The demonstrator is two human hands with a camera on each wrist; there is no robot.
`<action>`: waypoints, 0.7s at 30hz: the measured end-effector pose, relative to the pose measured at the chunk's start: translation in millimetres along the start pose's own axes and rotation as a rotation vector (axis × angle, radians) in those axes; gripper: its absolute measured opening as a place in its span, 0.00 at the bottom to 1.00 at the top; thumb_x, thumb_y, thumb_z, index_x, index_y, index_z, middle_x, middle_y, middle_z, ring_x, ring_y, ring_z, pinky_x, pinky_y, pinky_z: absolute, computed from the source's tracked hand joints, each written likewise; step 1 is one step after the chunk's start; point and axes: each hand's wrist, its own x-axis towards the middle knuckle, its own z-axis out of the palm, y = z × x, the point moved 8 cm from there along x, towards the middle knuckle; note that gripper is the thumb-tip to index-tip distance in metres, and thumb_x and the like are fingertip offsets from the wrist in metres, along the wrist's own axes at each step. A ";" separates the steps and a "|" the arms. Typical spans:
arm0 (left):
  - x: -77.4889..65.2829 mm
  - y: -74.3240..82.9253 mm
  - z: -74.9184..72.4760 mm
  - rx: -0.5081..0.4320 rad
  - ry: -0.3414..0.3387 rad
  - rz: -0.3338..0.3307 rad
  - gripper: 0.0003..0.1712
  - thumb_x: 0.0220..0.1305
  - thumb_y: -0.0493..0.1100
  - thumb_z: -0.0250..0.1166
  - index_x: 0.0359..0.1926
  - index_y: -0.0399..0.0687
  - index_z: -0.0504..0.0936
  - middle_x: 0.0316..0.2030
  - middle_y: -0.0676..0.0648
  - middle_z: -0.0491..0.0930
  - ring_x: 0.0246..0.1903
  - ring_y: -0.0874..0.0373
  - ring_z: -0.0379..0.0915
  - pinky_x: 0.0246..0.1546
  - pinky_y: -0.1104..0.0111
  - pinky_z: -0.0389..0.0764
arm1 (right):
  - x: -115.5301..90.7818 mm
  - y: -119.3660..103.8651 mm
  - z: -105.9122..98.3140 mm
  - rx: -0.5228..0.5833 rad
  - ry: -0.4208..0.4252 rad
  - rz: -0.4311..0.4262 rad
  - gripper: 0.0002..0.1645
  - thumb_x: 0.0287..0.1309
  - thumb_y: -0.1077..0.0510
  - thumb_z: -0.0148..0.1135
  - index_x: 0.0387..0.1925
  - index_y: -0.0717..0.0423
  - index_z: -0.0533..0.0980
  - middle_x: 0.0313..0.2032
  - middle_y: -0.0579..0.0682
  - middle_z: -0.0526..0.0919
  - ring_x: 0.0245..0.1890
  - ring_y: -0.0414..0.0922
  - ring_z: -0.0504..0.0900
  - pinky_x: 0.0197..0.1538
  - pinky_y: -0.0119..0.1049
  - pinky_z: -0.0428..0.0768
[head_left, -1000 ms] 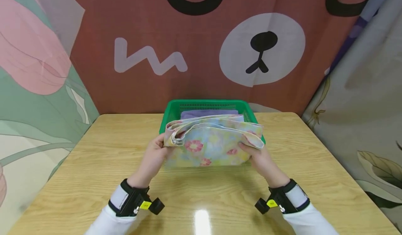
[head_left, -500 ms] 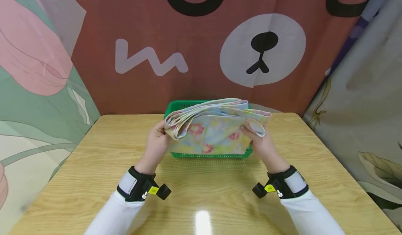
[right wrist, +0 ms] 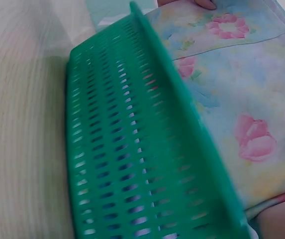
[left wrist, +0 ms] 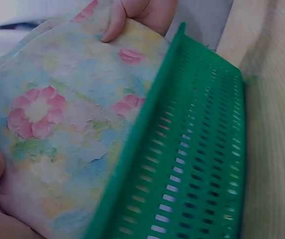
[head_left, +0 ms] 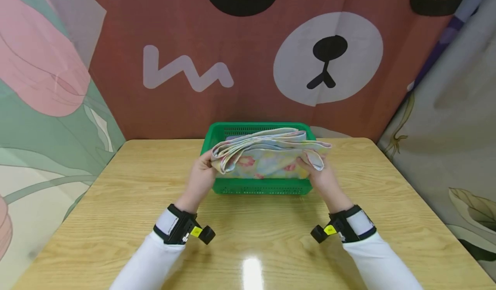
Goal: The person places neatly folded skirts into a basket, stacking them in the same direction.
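Observation:
A folded floral cloth (head_left: pixel 267 163), pale blue and yellow with pink flowers, is held between my two hands over the green plastic basket (head_left: pixel 263 187). My left hand (head_left: pixel 201 176) grips its left end and my right hand (head_left: pixel 324 180) its right end, the thumbs on the near face. Several loose folds stack along the top. In the left wrist view the cloth (left wrist: pixel 77 124) drops behind the basket's near rim (left wrist: pixel 132 134), its lower edge hidden. Under the folds a sliver of purple fabric (head_left: pixel 232 137) shows inside the basket.
The basket stands on a light wooden table (head_left: pixel 248 229), near its far edge. Behind it hangs a brown bear-print curtain (head_left: pixel 186 113). Patterned fabric (head_left: pixel 445 131) hangs along the right side, and a leafy floral one (head_left: pixel 46 152) on the left.
Both hands have moved the cloth away from me, from in front of the basket to over it, then lowered it behind the near rim. The basket's front wall now shows.

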 end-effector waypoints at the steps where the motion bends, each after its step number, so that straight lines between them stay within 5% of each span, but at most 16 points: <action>1: 1.1 -4.3 0.4 0.002 0.003 -0.008 0.23 0.60 0.22 0.50 0.56 0.31 0.75 0.55 0.35 0.75 0.45 0.74 0.72 0.43 0.80 0.74 | 0.8 4.9 -0.3 0.006 0.001 0.024 0.16 0.64 0.60 0.56 0.37 0.29 0.75 0.40 0.29 0.74 0.46 0.35 0.66 0.50 0.28 0.63; 4: 6.4 -17.3 0.2 0.026 0.019 -0.039 0.18 0.62 0.24 0.52 0.52 0.29 0.76 0.51 0.37 0.76 0.43 0.71 0.70 0.40 0.80 0.72 | 4.8 16.2 -0.3 -0.009 -0.007 0.087 0.13 0.64 0.58 0.55 0.49 0.41 0.72 0.49 0.37 0.69 0.52 0.37 0.63 0.53 0.30 0.62; 9: 20.5 -28.3 -2.3 0.062 0.018 -0.092 0.16 0.64 0.28 0.54 0.52 0.30 0.76 0.51 0.40 0.76 0.48 0.62 0.67 0.45 0.76 0.69 | 15.7 24.0 2.8 -0.053 -0.076 0.156 0.32 0.67 0.56 0.53 0.69 0.60 0.58 0.62 0.46 0.63 0.60 0.37 0.63 0.62 0.33 0.61; 15: 35.8 -34.1 -3.0 0.119 -0.043 -0.136 0.21 0.63 0.31 0.54 0.57 0.31 0.73 0.56 0.36 0.73 0.53 0.54 0.66 0.54 0.66 0.68 | 27.5 30.2 6.8 0.034 -0.130 0.197 0.23 0.67 0.58 0.52 0.61 0.62 0.64 0.40 0.33 0.80 0.41 0.31 0.79 0.47 0.25 0.76; 21: 45.5 -45.0 -1.5 0.146 -0.092 -0.158 0.23 0.67 0.34 0.53 0.62 0.36 0.70 0.59 0.37 0.72 0.55 0.51 0.66 0.60 0.59 0.66 | 38.8 38.8 8.8 0.078 -0.157 0.213 0.24 0.68 0.60 0.49 0.62 0.64 0.61 0.37 0.33 0.79 0.38 0.30 0.79 0.45 0.24 0.76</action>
